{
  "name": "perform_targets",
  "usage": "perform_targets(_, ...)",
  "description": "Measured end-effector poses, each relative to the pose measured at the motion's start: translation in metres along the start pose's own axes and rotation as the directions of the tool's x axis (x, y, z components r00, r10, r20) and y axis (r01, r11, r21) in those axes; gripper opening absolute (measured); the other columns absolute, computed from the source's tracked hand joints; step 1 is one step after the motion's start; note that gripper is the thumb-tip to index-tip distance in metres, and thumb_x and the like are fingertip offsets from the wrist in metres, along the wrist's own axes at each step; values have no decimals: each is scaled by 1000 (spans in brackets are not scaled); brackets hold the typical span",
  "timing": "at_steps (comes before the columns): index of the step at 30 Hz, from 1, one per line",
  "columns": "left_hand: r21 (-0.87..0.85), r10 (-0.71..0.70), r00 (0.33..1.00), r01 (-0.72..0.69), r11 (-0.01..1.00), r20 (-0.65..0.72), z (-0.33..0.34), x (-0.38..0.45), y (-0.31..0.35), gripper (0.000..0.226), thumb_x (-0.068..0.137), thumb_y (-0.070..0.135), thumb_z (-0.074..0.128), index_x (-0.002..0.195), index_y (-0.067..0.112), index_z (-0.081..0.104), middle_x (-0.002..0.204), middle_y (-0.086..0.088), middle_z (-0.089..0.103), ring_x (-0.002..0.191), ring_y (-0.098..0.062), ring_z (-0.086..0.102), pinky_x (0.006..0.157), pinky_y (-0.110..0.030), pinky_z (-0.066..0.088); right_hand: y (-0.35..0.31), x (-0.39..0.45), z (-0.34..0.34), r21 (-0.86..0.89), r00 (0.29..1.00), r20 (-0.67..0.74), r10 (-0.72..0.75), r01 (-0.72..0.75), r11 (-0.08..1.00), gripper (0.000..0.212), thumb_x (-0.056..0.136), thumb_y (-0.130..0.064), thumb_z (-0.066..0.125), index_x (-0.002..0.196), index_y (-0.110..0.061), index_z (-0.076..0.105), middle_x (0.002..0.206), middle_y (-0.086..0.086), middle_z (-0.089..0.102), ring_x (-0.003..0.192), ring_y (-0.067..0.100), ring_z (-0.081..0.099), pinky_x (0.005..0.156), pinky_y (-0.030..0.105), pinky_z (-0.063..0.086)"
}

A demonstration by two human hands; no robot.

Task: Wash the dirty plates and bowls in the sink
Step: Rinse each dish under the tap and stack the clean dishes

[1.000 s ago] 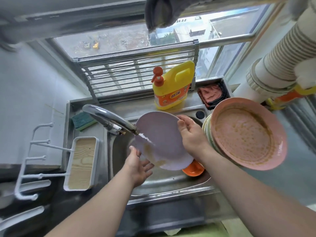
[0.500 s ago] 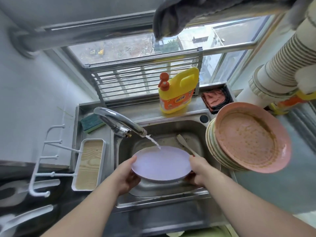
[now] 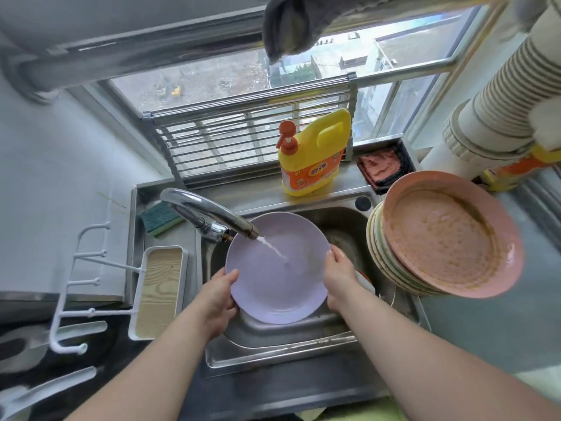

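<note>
Head view — detergent bottle (image 3: pixel 312 156), label unreadable

2 hands (image 3: pixel 217 294) (image 3: pixel 338 276) — fingers curled, gripping

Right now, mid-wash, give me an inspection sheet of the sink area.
Surface: stainless steel sink, wet; chrome faucet running.
Job's things: round lilac plastic plate held under the stream, looks clean; stack of dirty plates on the right, topped by a sauce-smeared pink plate.
Clutter: yellow detergent bottle with orange pump; green scrub sponge; red cloth; white tray with wood-grain base.
Grippers: left hand and right hand each grip the plate's rim.
Cables: nothing seen.
Surroundings: window, metal rack.
</note>
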State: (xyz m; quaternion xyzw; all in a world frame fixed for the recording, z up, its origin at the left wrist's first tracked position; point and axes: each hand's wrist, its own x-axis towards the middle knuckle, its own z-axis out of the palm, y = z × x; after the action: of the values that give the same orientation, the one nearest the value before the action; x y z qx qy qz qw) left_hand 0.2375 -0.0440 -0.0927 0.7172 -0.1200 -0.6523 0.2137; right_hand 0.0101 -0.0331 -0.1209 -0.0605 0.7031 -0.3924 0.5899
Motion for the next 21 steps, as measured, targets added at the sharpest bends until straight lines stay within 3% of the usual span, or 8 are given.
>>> perform_targets(4, -69, -96, 995, 98, 993, 29, 21, 13, -18, 47, 111, 33, 49, 157, 25, 42, 140, -11, 65, 113, -31, 66, 112, -49, 42, -29, -3, -15, -63, 990, -20, -142, 141, 988, 20, 111, -27, 51, 122, -27, 68, 110, -3, 76, 104, 16, 71, 81, 32, 58)
perform_targets(7, -87, -119, 991, 124, 988, 62, 41, 15, -25, 44, 111, 33, 48, 153, 21, 46, 135, -12, 68, 107, -32, 68, 111, -50, 46, -40, -6, -25, -114, 978, -18, -207, 204, 972, 20, 111, -27, 51, 118, -28, 70, 110, -1, 77, 109, 20, 72, 92, 42, 61)
perform_targets(10, -39, -152, 986, 154, 987, 68, 50, 15, -32, 34, 111, 30, 50, 143, 20, 54, 124, -10, 75, 103, -31, 75, 82, -43, 58, -44, -10, -31, -200, 976, 35, -217, 220, 955, 22, 112, -29, 48, 122, -29, 68, 117, -1, 74, 112, 20, 70, 95, 45, 60)
perform_targets(13, 77, -166, 985, 162, 984, 54, 47, 12, -38, 24, 108, 19, 53, 129, 21, 65, 106, -6, 81, 93, -29, 79, 65, -36, 61, -43, -10, -35, -351, 979, 60, -195, 204, 914, 32, 113, -35, 42, 139, -26, 58, 127, -1, 66, 119, 21, 61, 96, 41, 53)
perform_targets(16, 83, -162, 987, 162, 983, -15, 32, 13, -38, 28, 104, 7, 50, 120, 17, 71, 99, -10, 81, 87, -31, 76, 61, -37, 61, -30, -1, -37, -350, 999, 27, -33, 41, 936, 32, 112, -36, 39, 132, -20, 58, 119, 8, 65, 111, 29, 62, 91, 43, 52)
perform_targets(19, -101, -212, 977, 208, 973, -27, 17, 15, -33, 23, 103, 6, 51, 112, 8, 72, 91, -15, 79, 83, -32, 74, 58, -41, 63, -17, 6, -34, -84, 965, 19, 261, -258, 962, 29, 108, -33, 46, 127, -19, 64, 115, 14, 71, 104, 32, 69, 81, 42, 59)
perform_targets(21, -221, -290, 957, 279, 935, -22, 9, 17, -29, 17, 102, 10, 55, 108, -2, 66, 88, -21, 73, 81, -32, 70, 50, -41, 62, -10, 8, -33, 73, 919, -2, 395, -394, 916, 30, 108, -33, 53, 120, -7, 62, 105, 18, 70, 91, 33, 70, 66, 42, 63)
